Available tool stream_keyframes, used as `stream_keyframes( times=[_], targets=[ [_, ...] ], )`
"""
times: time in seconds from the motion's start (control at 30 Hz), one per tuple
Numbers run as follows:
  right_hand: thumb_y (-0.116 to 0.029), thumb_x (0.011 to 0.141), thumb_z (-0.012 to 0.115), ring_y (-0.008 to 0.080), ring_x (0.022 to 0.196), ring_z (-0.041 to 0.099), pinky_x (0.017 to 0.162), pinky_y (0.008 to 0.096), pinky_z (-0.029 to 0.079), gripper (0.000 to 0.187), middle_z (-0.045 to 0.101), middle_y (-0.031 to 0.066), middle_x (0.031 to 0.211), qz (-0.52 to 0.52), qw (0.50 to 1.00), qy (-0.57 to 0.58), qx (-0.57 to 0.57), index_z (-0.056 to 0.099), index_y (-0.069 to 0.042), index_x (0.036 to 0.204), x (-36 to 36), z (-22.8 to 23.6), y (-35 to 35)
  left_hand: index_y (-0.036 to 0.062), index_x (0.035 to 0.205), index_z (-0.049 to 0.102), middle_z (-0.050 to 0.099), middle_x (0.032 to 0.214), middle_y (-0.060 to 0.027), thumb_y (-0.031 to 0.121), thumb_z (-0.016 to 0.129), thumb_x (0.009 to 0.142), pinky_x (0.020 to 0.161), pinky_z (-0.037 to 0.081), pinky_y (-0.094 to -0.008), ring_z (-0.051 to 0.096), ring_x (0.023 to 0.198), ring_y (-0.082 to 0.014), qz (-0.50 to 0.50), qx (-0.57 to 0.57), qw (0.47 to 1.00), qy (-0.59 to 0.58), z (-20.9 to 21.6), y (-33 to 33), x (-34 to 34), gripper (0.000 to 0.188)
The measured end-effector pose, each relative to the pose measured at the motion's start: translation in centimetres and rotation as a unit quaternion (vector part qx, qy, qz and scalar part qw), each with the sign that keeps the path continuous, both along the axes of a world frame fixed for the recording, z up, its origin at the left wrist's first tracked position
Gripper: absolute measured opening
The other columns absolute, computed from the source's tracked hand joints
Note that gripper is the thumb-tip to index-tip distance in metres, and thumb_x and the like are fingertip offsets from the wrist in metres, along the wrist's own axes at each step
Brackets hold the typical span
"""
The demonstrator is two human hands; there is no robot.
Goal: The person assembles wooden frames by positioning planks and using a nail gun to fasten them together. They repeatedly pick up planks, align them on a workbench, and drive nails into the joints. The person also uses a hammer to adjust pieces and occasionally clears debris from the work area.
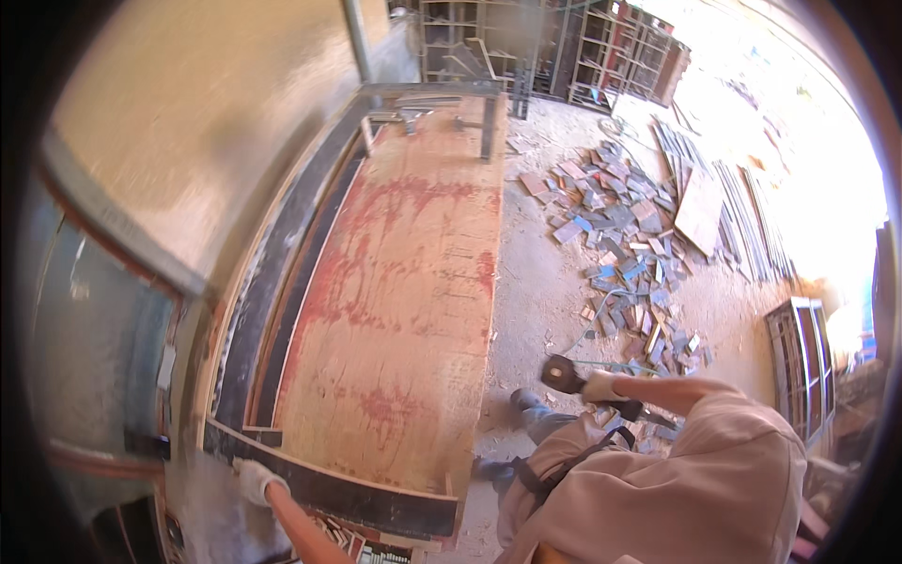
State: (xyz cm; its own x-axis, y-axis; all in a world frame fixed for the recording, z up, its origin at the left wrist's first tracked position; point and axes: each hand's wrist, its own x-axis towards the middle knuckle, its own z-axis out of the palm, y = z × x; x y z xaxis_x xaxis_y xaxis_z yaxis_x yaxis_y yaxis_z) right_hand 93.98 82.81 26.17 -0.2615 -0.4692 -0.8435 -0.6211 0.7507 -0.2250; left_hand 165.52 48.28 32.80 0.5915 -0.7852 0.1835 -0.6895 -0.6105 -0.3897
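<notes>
My left hand, in a white glove, is closed at the near left corner of a long dark board. That board stands on edge across the near end of a reddish-stained plywood sheet. Off to the right of the sheet, my gloved right hand is closed round the handle of a dark tool that looks like a nail gun. Its rounded head points left, and a thin green hose runs near it. More dark boards lie lengthwise along the sheet's left side.
A hammer and metal pieces lie at the sheet's far end, beside a dark upright frame piece. Wood offcuts are heaped on the floor at right, with long strips beyond. A tan wall borders the left.
</notes>
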Motion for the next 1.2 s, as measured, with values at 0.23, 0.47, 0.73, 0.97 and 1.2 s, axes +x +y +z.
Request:
stream_keyframes(
  times=[0.23,0.47,0.73,0.97,1.2],
  targets=[
    [-0.038,0.08,0.077,0.0193,0.073,0.071,0.067,0.0373,0.056,0.034,0.076,0.0069,0.086,-0.129,0.957,-0.02,0.261,0.08,-0.007,0.093,-10.9,-7.7,25.4,0.0043,0.119,0.069,0.071,0.115,-0.0166,0.001,0.049,0.098,0.091,0.058,-0.0408,0.071,0.099,-0.0342,-0.173,-0.467,0.825,0.267,4.6,2.5,-13.9,0.029],
    [-0.033,0.075,0.082,0.0201,0.078,0.072,0.07,0.0374,0.056,0.031,0.077,0.0072,0.09,-0.219,0.961,-0.033,0.165,0.081,-0.012,0.097,-18.3,-7.7,24.7,0.0055,0.095,0.071,0.073,0.098,-0.01,-0.011,0.054,0.082,0.086,0.055,-0.0384,0.07,0.093,-0.0279,-0.523,-0.249,0.624,0.525,4.1,6.8,-55.9,0.027],
    [-0.026,0.08,0.076,0.0196,0.075,0.073,0.067,0.0371,0.057,0.02,0.076,0.0059,0.086,-0.188,0.981,-0.028,0.045,0.081,-0.014,0.094,-34.2,-14.9,5.2,0.0129,0.11,0.067,0.063,0.126,-0.008,0.021,0.072,0.082,0.1,0.05,-0.0415,0.059,0.119,-0.0234,-0.875,-0.012,0.159,0.458,23.6,0.5,-90.5,0.03],
    [-0.02,0.084,0.071,0.0192,0.073,0.074,0.065,0.0368,0.057,0.013,0.076,0.0048,0.082,-0.178,0.982,-0.024,-0.061,0.08,-0.017,0.092,-47.0,-13.2,-17.4,0.0089,0.11,0.066,0.065,0.12,-0.0095,0.022,0.072,0.084,0.098,0.052,-0.0395,0.062,0.112,-0.0214,-0.871,-0.067,0.079,0.48,31.2,-10.9,-102.7,0.029],
    [-0.014,0.088,0.065,0.0187,0.07,0.074,0.063,0.0365,0.058,0.015,0.075,0.0036,0.078,0.189,0.975,0.095,-0.065,0.079,-0.019,0.09,-66.2,-15.3,-30.2,0.0049,0.109,0.064,0.066,0.114,-0.011,0.023,0.071,0.086,0.096,0.054,-0.0375,0.065,0.104,-0.0195,-0.805,-0.159,0.262,0.508,31.8,-21.8,-108.2,0.03]
  ],
)
